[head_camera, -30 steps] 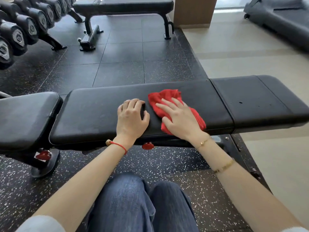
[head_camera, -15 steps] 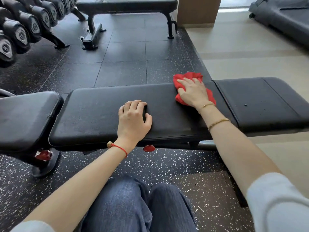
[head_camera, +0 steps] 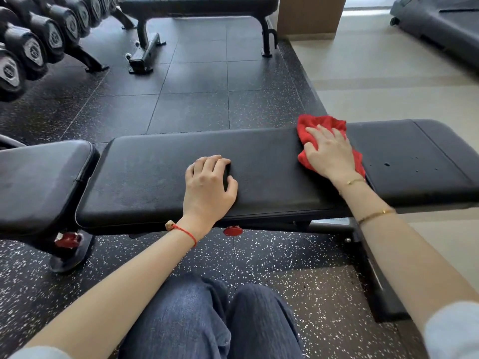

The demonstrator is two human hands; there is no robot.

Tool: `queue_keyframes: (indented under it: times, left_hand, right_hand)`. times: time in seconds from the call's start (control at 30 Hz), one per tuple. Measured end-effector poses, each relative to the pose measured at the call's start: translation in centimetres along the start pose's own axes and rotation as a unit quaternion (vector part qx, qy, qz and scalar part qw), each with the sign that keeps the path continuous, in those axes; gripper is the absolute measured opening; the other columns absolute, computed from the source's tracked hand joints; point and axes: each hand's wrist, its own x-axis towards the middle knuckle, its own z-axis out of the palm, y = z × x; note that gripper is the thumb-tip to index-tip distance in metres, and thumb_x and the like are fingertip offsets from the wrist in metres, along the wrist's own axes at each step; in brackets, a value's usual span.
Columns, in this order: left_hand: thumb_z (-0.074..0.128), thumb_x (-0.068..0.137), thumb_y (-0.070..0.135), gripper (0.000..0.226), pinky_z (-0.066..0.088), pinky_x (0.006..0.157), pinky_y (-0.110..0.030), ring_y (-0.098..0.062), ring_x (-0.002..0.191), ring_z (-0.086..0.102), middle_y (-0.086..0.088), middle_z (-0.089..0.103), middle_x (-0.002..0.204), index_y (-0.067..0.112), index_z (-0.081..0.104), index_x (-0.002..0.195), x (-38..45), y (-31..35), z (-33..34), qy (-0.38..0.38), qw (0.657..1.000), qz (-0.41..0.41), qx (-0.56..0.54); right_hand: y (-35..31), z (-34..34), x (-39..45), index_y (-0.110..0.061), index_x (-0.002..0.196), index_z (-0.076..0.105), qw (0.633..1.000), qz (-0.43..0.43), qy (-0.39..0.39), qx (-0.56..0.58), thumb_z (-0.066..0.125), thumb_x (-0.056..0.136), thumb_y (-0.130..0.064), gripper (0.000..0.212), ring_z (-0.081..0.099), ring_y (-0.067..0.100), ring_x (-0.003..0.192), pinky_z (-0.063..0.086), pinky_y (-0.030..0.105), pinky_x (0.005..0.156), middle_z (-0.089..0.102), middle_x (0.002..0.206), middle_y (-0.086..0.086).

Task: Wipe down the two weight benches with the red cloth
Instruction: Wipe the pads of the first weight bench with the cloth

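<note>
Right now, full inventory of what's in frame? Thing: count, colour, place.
near bench: 1, black pads, across the middle
red cloth: 1, red, on near bench's right part, under right hand
far bench: 1, black, top centre
dumbbells: a row cut off by the frame, black, on rack, top left
rubber floor: black speckled tiles, left and centre
left hand: rests on near bench, fingers curled
right hand: presses red cloth flat
</note>
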Motion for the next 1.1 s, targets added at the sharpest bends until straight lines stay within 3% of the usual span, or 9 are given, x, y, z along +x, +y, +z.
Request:
queue_keyframes:
  times: [0.17,0.33,0.43,0.67,0.83,1.1]
  left_hand:
    - [0.052,0.088,0.03,0.036,0.036,0.106,-0.042,-0.024,0.122,0.052,-0.001,0.062,0.126,0.017,0.063,0.119,0.1,0.0,0.1,0.01,1.0,0.0,-0.001]
    - [0.051,0.087,0.03,0.036,0.036,0.105,-0.042,-0.024,0.12,0.052,0.0,0.063,0.124,0.018,0.064,0.118,0.1,0.0,0.0,0.013,1.0,-0.002,-0.01]
    - [0.053,0.087,0.03,0.035,0.036,0.106,-0.042,-0.023,0.122,0.052,0.0,0.063,0.126,0.018,0.064,0.119,0.1,-0.1,0.1,0.013,1.0,0.0,-0.015]
    - [0.05,0.088,0.03,0.037,0.036,0.106,-0.043,-0.024,0.122,0.052,-0.002,0.063,0.126,0.017,0.063,0.12,-0.1,0.0,0.2,0.017,1.0,0.002,-0.011]
    - [0.046,0.085,0.033,0.037,0.037,0.102,-0.042,-0.024,0.117,0.052,0.001,0.063,0.121,0.019,0.063,0.115,0.1,0.4,0.0,0.007,1.0,-0.004,-0.003]
    - [0.055,0.087,0.029,0.033,0.035,0.102,-0.041,-0.023,0.12,0.052,0.001,0.064,0.124,0.02,0.065,0.116,0.1,0.1,-0.4,0.008,1.0,-0.006,-0.023]
  right_hand:
    - [-1.4,0.0,3.5,-0.027,0.144,0.043,0.999,0.03,-0.024,-0.005,0.037,0.096,-0.035,0.049,0.028,0.029,0.142,0.012,0.043,0.121,0.036,0.155,0.003]
    - [-4.9,0.3,-2.3,-0.03,0.145,0.042,0.989,-0.142,-0.048,0.007,0.044,0.095,-0.033,0.05,0.029,0.027,0.142,0.013,0.037,0.12,0.036,0.155,-0.002]
    - [-4.2,-0.3,-7.1,-0.032,0.143,0.044,0.98,-0.19,-0.049,0.026,0.04,0.089,-0.036,0.054,0.03,0.025,0.142,0.014,0.038,0.12,0.039,0.153,-0.005]
    - [3.6,-1.8,-7.1,-0.029,0.141,0.049,0.999,-0.028,0.018,-0.004,0.034,0.086,-0.039,0.057,0.033,0.028,0.14,0.015,0.04,0.121,0.042,0.152,-0.001]
    - [1.5,-1.3,-3.0,-0.03,0.145,0.042,1.0,-0.018,-0.015,-0.002,0.04,0.095,-0.032,0.049,0.028,0.029,0.142,0.011,0.041,0.121,0.034,0.156,-0.001]
    - [-4.0,-0.9,-9.9,-0.037,0.143,0.041,0.978,-0.194,-0.065,0.033,0.034,0.086,-0.039,0.057,0.025,0.02,0.144,0.012,0.039,0.121,0.035,0.155,-0.011]
